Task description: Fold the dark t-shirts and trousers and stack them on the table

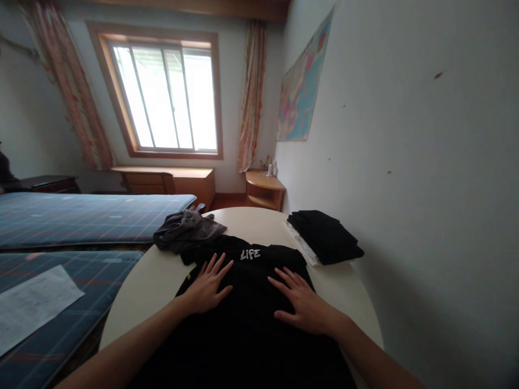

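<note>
Across the middle and near part of the table (133,302), the garment (259,340), under the left hand (206,289) and the right hand (302,305), with the cloth heap (182,229) at its far left and the clothes stack (326,235) at its far right. Left of the table, the near mattress (109,270) (with the paper (36,302) on top) and, behind it, the far mattress (93,219). Beyond, the desk (194,186) beneath the window (166,97), then the corner shelf (265,186) to its right, and the map (304,81) on the right-hand wall (405,124).
</note>
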`<move>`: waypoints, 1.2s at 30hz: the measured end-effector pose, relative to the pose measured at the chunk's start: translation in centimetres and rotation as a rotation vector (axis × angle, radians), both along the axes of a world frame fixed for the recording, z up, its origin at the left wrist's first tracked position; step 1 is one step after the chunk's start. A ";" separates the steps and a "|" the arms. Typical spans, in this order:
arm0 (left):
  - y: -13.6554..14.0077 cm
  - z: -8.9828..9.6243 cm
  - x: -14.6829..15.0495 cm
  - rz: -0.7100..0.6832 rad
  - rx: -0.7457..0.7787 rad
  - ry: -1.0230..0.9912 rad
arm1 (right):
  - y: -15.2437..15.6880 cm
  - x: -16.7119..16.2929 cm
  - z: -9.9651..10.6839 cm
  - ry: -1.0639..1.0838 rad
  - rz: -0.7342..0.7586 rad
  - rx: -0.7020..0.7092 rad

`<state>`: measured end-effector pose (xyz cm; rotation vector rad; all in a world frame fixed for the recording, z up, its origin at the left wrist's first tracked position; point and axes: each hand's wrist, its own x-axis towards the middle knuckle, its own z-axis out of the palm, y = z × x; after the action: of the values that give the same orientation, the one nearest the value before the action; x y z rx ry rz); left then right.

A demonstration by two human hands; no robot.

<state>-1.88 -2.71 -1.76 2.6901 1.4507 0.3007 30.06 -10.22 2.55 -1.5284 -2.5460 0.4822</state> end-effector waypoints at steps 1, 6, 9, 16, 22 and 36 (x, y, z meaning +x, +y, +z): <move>-0.4 -0.3 -0.3 0.008 -0.030 0.014 | 0.0 0.1 -0.3 -0.004 -0.004 -0.035; -2.3 -0.3 -1.2 -0.009 -0.050 0.015 | -0.9 0.2 0.8 0.021 0.022 -0.055; -0.8 1.0 -0.7 0.087 0.037 -0.072 | 0.6 0.0 2.2 0.066 -0.039 0.000; 9.3 3.8 0.7 0.317 0.098 -0.035 | 10.5 0.8 2.8 -0.060 -0.509 0.183; 13.6 3.0 0.5 0.371 0.010 0.038 | 14.8 2.5 1.7 -0.115 -0.603 0.000; 17.1 8.0 0.0 0.561 0.079 0.018 | 19.4 2.5 6.3 0.001 -0.741 0.134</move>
<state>-1.83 14.42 6.20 2.2838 2.2185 0.3662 32.54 9.20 8.86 -2.2152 -1.7556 0.1992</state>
